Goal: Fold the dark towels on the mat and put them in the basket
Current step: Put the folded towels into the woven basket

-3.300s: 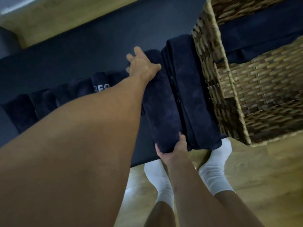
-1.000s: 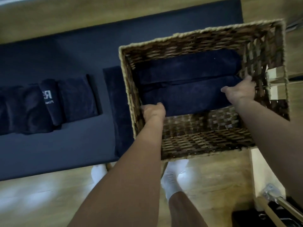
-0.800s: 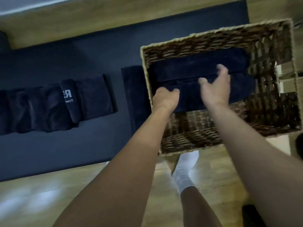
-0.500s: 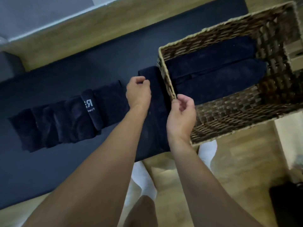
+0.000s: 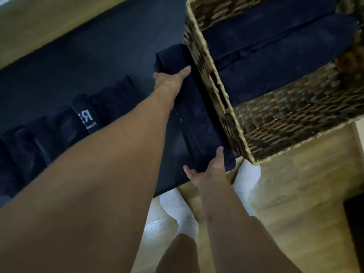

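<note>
Dark folded towel held endwise between left grip and right grip, beside basket.

Basket: woven wicker, rough, brown strands with a paler braided rim. Folded towel beside it, towels in the basket and the row of towels on the mat: dark plush cloth, matt, softly napped; one bears white printed letters. Mat: dark, smooth, matt. Floor: pale wood grain with a faint sheen. Socks: white knitted cloth.
</note>
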{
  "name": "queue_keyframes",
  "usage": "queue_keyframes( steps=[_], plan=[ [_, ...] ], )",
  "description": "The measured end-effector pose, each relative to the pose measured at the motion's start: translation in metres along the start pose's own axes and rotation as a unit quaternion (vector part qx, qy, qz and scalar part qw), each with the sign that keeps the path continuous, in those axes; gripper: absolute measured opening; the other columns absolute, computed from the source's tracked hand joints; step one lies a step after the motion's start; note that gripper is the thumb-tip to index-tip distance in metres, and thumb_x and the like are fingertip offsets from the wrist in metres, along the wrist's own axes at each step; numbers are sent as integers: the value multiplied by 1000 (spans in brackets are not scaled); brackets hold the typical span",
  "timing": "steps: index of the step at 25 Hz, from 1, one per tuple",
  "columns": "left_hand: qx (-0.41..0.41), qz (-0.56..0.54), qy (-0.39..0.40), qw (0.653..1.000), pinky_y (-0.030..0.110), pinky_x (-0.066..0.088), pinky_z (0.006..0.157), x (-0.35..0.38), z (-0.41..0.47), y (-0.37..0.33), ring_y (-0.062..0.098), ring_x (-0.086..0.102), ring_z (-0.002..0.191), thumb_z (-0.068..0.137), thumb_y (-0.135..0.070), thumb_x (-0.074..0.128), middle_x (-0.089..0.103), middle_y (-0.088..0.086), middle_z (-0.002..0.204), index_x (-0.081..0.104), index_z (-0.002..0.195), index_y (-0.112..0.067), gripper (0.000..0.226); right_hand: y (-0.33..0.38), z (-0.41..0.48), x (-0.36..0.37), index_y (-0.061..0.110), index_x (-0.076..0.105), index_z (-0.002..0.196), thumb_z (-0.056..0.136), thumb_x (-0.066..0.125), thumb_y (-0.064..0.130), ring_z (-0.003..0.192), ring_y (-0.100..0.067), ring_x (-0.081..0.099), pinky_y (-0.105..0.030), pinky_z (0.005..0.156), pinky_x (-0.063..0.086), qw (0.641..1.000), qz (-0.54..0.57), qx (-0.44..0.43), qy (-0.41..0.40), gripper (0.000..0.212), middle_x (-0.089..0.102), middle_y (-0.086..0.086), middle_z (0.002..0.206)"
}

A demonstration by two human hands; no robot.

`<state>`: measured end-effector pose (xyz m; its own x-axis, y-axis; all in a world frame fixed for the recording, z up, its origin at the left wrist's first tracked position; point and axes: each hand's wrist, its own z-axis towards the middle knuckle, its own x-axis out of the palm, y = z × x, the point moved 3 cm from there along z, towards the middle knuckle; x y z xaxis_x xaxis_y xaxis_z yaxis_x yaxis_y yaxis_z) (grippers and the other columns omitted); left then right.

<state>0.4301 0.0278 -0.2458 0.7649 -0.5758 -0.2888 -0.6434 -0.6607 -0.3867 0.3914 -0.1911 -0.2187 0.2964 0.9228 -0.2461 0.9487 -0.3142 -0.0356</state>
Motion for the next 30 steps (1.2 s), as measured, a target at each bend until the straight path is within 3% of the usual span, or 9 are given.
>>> queue_keyframes(
  steps=[3,6,9,14,21,24,26,30],
  plan=[
    [18,-28,1,999,44,49,101,7,16,4,25,51,119,69,-52,82,46,4,136,15,153,-12,115,11,25,7,34,39,144,75,71,64,137,-36,37,-58,103,43,998,55,-23,32,82,42,-1,147],
    [31,-62,-5,998,41,55,91,5,24,8,23,56,107,63,-40,86,53,3,125,33,144,-11,102,11,41,7,30,53,130,75,75,53,119,-31,54,-49,96,51,994,89,-43,39,64,57,0,132],
    [24,-105,-28,994,41,59,81,-10,12,10,24,62,98,48,-40,84,62,6,117,47,134,-10,98,10,37,0,25,61,120,82,69,40,107,-27,61,-42,92,53,996,50,-65,45,42,65,-3,124],
    [13,-216,-109,970,38,62,72,-81,-31,14,18,67,89,53,-41,85,69,3,106,55,124,-11,82,-3,-26,8,21,56,127,82,71,33,101,-27,64,-39,78,55,995,-38,-85,46,49,68,-5,117],
    [0,-383,-189,904,42,61,79,-167,-132,7,21,70,90,64,-35,83,72,3,103,63,103,-16,48,14,-153,22,24,47,133,80,77,23,95,-26,66,-46,78,59,958,-198,-191,83,61,65,-5,120],
    [10,-440,-200,875,42,61,77,-153,-175,-3,22,71,91,69,-37,80,73,2,101,64,99,-17,40,52,-200,27,23,50,127,80,77,19,94,-25,67,-48,80,59,930,-242,-249,125,54,67,-6,113],
    [15,-472,-191,860,41,61,74,-126,-197,-10,22,71,90,71,-39,80,73,2,101,63,108,-16,47,92,-218,29,23,52,125,79,78,17,94,-25,69,-47,78,60,911,-252,-289,150,53,68,-6,111],
    [18,-525,-139,839,45,61,79,-24,-233,-12,22,71,98,71,-32,83,73,1,109,59,122,-16,59,212,-229,22,28,54,122,79,77,18,97,-22,66,-45,82,59,874,-284,-367,148,49,66,-4,115]
  ],
)
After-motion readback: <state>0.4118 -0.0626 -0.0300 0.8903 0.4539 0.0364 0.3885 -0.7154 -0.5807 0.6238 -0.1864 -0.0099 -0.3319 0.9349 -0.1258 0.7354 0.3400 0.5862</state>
